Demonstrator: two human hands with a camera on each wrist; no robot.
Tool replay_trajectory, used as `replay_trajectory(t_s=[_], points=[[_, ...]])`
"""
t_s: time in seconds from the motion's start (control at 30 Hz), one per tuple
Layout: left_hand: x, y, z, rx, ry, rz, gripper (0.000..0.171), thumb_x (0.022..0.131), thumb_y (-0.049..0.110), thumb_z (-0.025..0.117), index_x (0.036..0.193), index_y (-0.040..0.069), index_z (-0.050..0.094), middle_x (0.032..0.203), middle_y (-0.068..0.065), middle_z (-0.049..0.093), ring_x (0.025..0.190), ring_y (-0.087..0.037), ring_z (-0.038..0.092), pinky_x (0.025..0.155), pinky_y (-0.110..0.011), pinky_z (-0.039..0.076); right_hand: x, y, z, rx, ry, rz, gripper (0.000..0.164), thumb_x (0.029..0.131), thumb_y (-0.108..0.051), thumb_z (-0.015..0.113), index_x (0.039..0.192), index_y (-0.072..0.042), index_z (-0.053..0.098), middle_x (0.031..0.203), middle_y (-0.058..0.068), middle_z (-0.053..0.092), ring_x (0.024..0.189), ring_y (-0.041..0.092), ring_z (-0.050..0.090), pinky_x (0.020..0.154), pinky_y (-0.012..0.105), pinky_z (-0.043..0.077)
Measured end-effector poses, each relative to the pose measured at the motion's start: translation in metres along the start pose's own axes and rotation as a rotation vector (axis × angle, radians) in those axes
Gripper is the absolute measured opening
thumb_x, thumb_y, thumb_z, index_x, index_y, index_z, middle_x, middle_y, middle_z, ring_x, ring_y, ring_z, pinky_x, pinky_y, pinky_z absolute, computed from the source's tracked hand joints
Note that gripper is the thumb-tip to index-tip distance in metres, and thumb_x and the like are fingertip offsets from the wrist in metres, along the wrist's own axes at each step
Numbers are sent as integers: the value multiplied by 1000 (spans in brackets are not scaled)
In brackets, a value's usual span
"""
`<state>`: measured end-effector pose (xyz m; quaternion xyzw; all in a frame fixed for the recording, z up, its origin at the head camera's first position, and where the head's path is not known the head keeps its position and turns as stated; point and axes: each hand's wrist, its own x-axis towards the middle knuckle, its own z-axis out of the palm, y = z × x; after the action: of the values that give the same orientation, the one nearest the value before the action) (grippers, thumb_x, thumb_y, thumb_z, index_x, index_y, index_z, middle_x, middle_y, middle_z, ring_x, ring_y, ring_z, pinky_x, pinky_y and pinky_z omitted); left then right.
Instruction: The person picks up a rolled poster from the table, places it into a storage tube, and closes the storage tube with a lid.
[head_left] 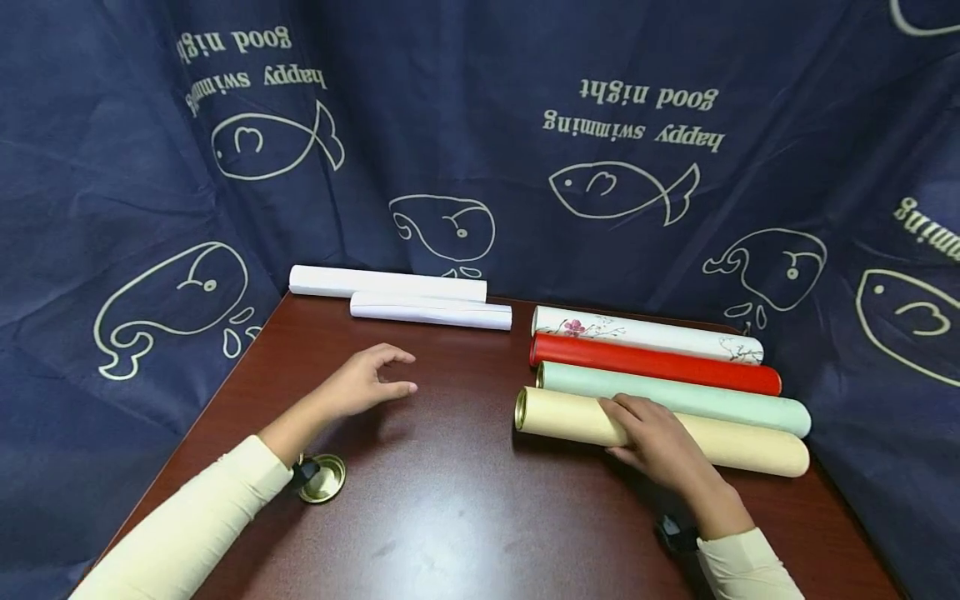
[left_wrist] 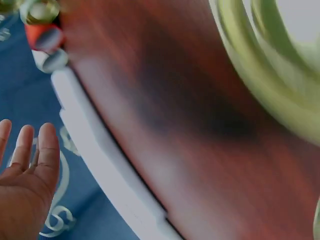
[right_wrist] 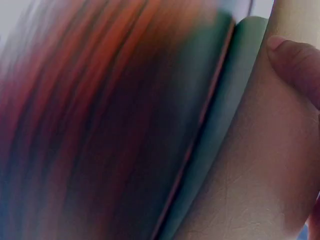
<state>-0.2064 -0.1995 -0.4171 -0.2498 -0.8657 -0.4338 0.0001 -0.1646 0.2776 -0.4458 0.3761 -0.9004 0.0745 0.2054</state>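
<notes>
My right hand (head_left: pixel 660 442) grips a cream-coloured cardboard tube (head_left: pixel 742 444) around its middle. In the right wrist view the thumb (right_wrist: pixel 295 62) presses on the tube's surface. The tube's left end has a gold metal rim; it lies alongside a mint green tube (head_left: pixel 675 398). Over the left part of the table, my left hand (head_left: pixel 360 385) holds nothing, its thumb and fingers apart and loosely bent. Beside the left wrist a round gold metal lid (head_left: pixel 324 480) lies on the table, partly hidden by the wrist strap.
Behind the mint tube lie a red tube (head_left: pixel 652 364) and a white tube (head_left: pixel 645 330) with a flower print. Two white paper rolls (head_left: pixel 390 282) lie along the back left edge of the brown table (head_left: pixel 450 467). A dark blue curtain (head_left: pixel 480 108) hangs around it.
</notes>
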Motion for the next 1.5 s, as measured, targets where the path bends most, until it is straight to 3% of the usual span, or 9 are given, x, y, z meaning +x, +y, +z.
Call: replay_trajectory(t_s=[0.13, 0.23, 0.3, 0.57, 0.97, 1.13, 1.3, 1.4, 1.5], points=[[0, -27, -21, 88, 77, -113, 44, 88, 23, 76, 122, -2, 63, 122, -19, 61, 114, -39, 57, 96, -53, 45, 7, 11, 9, -25, -50, 22, 75, 72, -23, 88, 137, -7, 54, 121, 15, 59, 108, 37, 58, 93, 56, 45], [-3, -43, -26, 100, 111, -205, 45, 90, 26, 74, 124, -2, 63, 125, -20, 61, 117, -37, 55, 97, -53, 43, 16, 19, 12, -43, -66, 18, 77, 70, -21, 89, 138, -7, 54, 121, 14, 59, 110, 37, 56, 94, 56, 44], [-3, -50, -25, 98, 101, -221, 47, 91, 27, 73, 125, -3, 62, 126, -20, 60, 116, -36, 56, 97, -52, 44, 20, 25, 12, -44, -64, 24, 78, 69, -19, 90, 137, -8, 55, 121, 14, 60, 111, 37, 56, 95, 56, 43], [15, -67, -24, 162, 69, -169, 43, 90, 24, 73, 121, -5, 63, 121, -23, 61, 112, -38, 57, 95, -53, 45, 22, 40, 18, -30, -87, 69, 76, 71, -17, 89, 137, -7, 54, 123, 16, 59, 112, 39, 54, 94, 58, 42], [65, -69, -31, 358, 93, -182, 43, 91, 20, 70, 123, -7, 62, 127, -27, 56, 123, -42, 50, 105, -53, 37, 19, 56, 23, -61, -86, 167, 77, 69, -13, 90, 137, -8, 55, 125, 16, 58, 116, 39, 52, 96, 62, 38], [98, -57, -19, 476, 53, -148, 43, 88, 20, 71, 122, -4, 63, 127, -25, 56, 120, -42, 51, 103, -52, 39, 17, 49, 18, -78, -107, 272, 80, 67, -17, 91, 138, -8, 54, 131, 19, 55, 122, 42, 47, 98, 68, 33], [130, -42, 0, 671, -10, -8, 49, 85, 24, 76, 127, 2, 61, 126, -21, 55, 119, -39, 50, 96, -54, 44, 12, 46, 7, -70, -114, 371, 88, 66, -20, 92, 141, -7, 48, 137, 28, 47, 127, 51, 39, 99, 73, 27], [139, -43, 8, 790, -6, 23, 54, 84, 25, 80, 129, 4, 59, 130, -21, 53, 123, -39, 48, 98, -55, 43, 8, 46, 0, -57, -109, 408, 91, 65, -21, 93, 142, -8, 46, 140, 30, 43, 129, 53, 35, 99, 74, 25], [139, -50, 13, 835, 30, -5, 59, 82, 25, 83, 131, 5, 58, 135, -22, 50, 128, -39, 44, 102, -56, 39, 2, 45, -3, -45, -107, 417, 93, 65, -24, 92, 142, -7, 46, 141, 32, 40, 129, 55, 34, 99, 75, 25]])
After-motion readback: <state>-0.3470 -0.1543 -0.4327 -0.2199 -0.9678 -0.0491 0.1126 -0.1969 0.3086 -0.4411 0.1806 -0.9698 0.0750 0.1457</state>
